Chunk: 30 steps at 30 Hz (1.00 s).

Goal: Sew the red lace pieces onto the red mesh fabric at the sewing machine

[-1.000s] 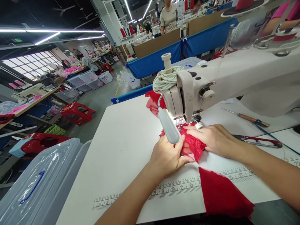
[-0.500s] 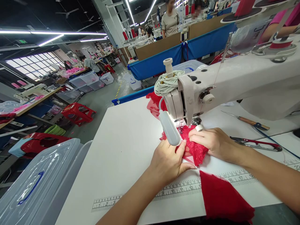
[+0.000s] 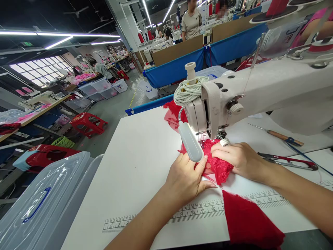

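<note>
Red lace fabric lies bunched beneath the needle area of a white sewing machine. My left hand rests on its near left side, palm down, with the thumb stretched apart; the lamp partly hides the fingertips. On the right, my right hand has its fingers curled and pinching the lace beside the presser foot. A plain red fabric piece hangs over the table's front edge below the lace. The grey lamp on a bent neck covers part of the stitching spot.
A wooden-handled awl and red-handled thread snips lie right of my right hand. A printed ruler runs along the front of the white table. Clear lidded bins stand at the left. A person stands beyond the blue cloth.
The view has shifted slightly, so the scene sits a little further right. Both hands keep nearly the same place on the red lace.
</note>
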### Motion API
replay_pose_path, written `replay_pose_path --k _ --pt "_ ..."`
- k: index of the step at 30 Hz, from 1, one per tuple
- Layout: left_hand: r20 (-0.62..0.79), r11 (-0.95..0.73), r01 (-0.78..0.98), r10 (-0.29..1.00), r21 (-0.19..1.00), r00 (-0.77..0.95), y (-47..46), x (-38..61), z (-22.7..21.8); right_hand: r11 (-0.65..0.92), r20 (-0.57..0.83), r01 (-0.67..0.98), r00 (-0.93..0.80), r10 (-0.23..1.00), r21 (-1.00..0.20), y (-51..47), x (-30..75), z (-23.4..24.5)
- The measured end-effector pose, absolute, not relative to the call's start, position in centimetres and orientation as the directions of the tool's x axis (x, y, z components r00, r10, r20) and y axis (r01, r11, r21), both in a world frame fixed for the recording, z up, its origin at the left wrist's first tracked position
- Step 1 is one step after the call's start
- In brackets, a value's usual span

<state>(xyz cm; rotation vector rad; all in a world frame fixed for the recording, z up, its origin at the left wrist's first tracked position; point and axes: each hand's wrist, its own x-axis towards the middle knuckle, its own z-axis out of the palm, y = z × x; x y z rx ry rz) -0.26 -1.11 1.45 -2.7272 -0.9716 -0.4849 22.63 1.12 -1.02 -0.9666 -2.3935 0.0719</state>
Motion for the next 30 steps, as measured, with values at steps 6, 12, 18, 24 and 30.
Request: replay_pose_path --k 6,12,18,24,30 --pt "0.373 -0.767 0.634 0.561 -0.103 0.739 -1.08 -0.30 1.34 0.750 0.445 0.629 -0.623 0.644 -0.205 1.14 22.76 -0.33" --pt "0.371 -0.760 0.638 0.562 -0.119 0.739 -0.92 -0.34 1.33 0.716 0.444 0.667 -0.589 0.675 -0.205 1.16 22.62 -0.21" --pt "0.363 -0.740 0.656 0.575 -0.150 0.733 -0.54 -0.36 0.95 0.692 0.452 0.693 -0.560 0.694 -0.203 1.20 22.46 -0.23" --pt "0.387 -0.732 0.655 0.558 -0.186 0.734 -0.65 -0.33 0.92 0.724 0.462 0.657 -0.587 0.665 -0.208 1.17 22.59 -0.07" --pt "0.399 -0.799 0.589 0.504 -0.122 0.766 -0.69 0.48 1.31 0.755 0.472 0.625 -0.615 0.632 -0.197 1.12 22.42 -0.15"
